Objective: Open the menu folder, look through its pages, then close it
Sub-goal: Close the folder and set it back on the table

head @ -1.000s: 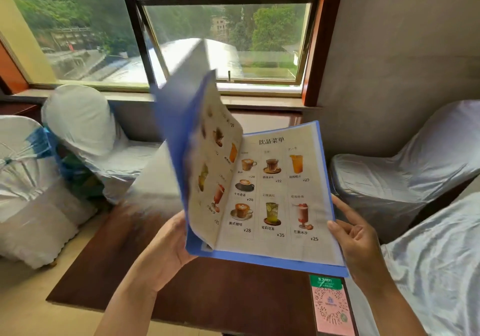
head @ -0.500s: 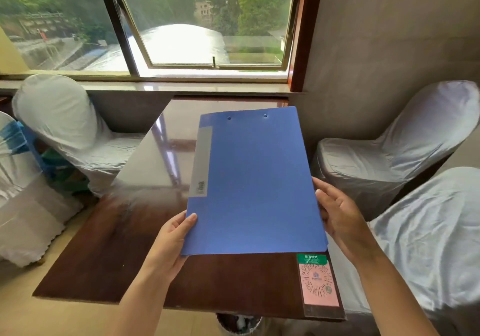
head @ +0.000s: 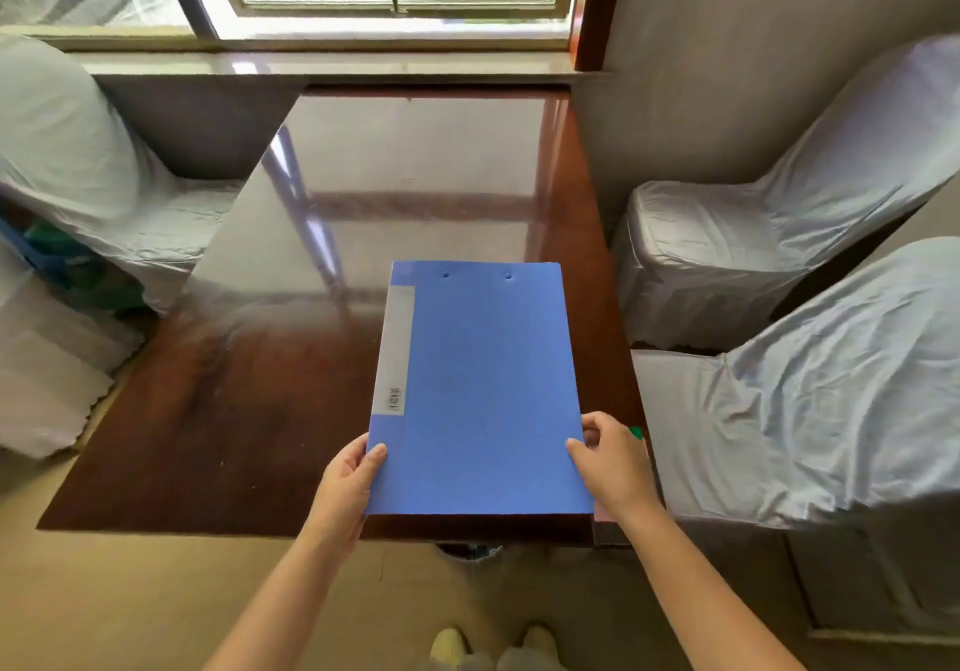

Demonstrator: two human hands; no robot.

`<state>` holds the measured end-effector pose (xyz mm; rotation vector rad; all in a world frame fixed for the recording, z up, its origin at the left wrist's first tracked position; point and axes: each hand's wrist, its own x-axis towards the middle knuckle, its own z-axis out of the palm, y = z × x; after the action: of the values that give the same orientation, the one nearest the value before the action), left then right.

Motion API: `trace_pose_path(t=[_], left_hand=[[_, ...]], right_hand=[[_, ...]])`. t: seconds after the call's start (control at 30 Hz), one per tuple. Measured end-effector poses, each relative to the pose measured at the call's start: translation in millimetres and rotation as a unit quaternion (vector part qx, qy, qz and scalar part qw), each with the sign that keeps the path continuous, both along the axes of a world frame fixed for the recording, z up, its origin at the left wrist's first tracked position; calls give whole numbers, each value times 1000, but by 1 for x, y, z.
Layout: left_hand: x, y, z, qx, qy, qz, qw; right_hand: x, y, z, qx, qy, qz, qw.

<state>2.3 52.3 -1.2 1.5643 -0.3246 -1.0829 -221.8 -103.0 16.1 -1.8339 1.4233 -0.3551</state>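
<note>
Closed and flat, the blue menu folder (head: 478,390) lies at the table's (head: 291,410) near edge, toward its right corner. Left hand (head: 345,488) pinches the folder's lower left corner, thumb on top; right hand (head: 613,462) grips the lower right edge, apparently with fingers curled under, though they are hidden.

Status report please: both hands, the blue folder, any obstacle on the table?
Left hand and right hand grip blue folder at its lower corners. Folder closed, over the table near edge. Nothing in the way.
</note>
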Motion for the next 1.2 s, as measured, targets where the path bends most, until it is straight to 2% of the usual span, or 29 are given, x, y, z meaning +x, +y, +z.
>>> trace_pose_path(t=[0.07,0.23,0.3,0.4,0.53,0.63,0.67,0.73,0.8,0.87,0.9,0.97,1.2], left_hand=[[2,-3,-21,22,-13,2,1000],[4,-13,-62,108,-127,-26,986],[6,-17,-73,135,-220,-69,964],[12,-19,-82,157,-365,-135,908],[12,-17,-79,180,-396,-138,890],[9,-14,-75,214,-407,-130,879],[8,-11,-71,217,-435,-124,865],[2,-2,-63,177,-526,-154,818],[-10,8,-60,124,-597,-255,750],[-25,16,-62,122,-629,-365,676],[-29,17,-65,134,-630,-400,652],[-32,17,-69,151,-625,-423,638],[-24,13,-80,122,-658,-412,619]], right_hand=[[7,1,-18,-13,40,-9,999],[16,-3,-60,-45,129,-3,991],[15,-4,-73,-57,171,-3,984],[11,-5,-85,-71,220,8,973],[9,-1,-89,-93,247,27,964],[6,5,-81,-150,274,34,949],[4,7,-77,-178,259,36,949],[-1,13,-73,-233,202,94,947],[-8,25,-74,-257,185,222,922],[-14,34,-80,-238,205,326,892],[-18,36,-85,-217,216,353,884],[-24,37,-92,-183,222,366,885],[-32,27,-97,-175,187,363,896]])
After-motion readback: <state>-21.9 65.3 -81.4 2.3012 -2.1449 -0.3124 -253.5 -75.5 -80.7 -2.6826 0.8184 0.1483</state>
